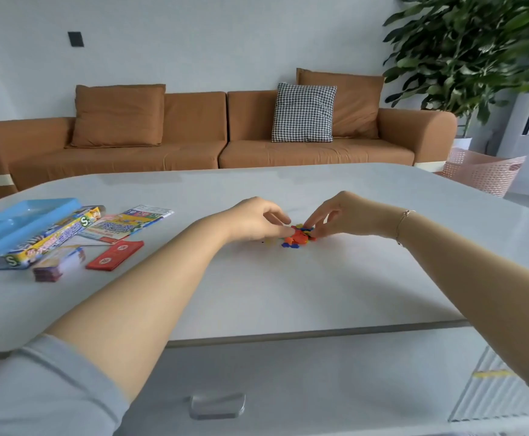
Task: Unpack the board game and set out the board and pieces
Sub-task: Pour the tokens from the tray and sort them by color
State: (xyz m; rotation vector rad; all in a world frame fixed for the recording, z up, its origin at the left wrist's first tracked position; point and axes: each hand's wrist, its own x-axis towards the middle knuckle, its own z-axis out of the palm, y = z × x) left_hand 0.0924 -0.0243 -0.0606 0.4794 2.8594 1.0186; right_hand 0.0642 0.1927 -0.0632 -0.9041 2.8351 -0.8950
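Observation:
A small heap of coloured game pieces, orange, blue and yellow, lies in the middle of the white table. My left hand and my right hand meet over the heap, fingertips curled down and pinching at the pieces. At the left lie the blue plastic box tray, the game box lid, a folded colourful board or rule sheet, a red card deck and a second card stack.
A brown sofa with cushions stands behind the table. A pink basket and a large plant are at the back right. A cabinet front with a clear handle is below the table's near edge.

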